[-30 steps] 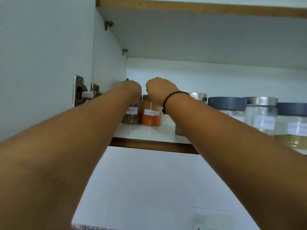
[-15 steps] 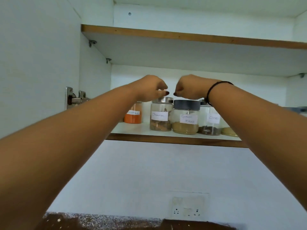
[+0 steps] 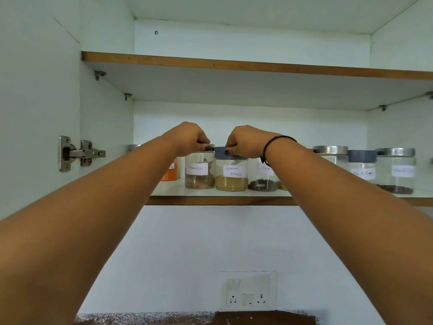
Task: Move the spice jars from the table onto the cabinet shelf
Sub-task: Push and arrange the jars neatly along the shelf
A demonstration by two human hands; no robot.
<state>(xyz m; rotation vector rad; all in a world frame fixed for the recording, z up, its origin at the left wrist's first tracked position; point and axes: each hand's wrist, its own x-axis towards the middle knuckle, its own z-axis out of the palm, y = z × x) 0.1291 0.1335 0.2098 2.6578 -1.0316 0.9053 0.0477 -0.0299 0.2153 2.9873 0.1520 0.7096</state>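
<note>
Head camera looks up into the open cabinet, and I see both of my arms stretched toward the lower shelf [image 3: 210, 201]. My left hand [image 3: 187, 139] has its fingers curled down over the silver lid of the cinnamon jar [image 3: 199, 174], gripping it from above. My right hand [image 3: 246, 141], with a black wristband [image 3: 267, 148] on its wrist, is clamped the same way on the grey lid of the garam masala jar [image 3: 231, 177]. Both jars stand upright on the shelf near its front edge, just beside each other, their labels facing me. An orange-powder jar [image 3: 169, 174] stands to the left, partly hidden by my left arm. A cloves jar [image 3: 262, 179] stands just right of the garam masala, and a black pepper jar [image 3: 362, 170] stands farther right. A metal hinge [image 3: 79, 153] sits on the cabinet's left side, and a socket plate [image 3: 249, 289] is on the wall below.
</note>
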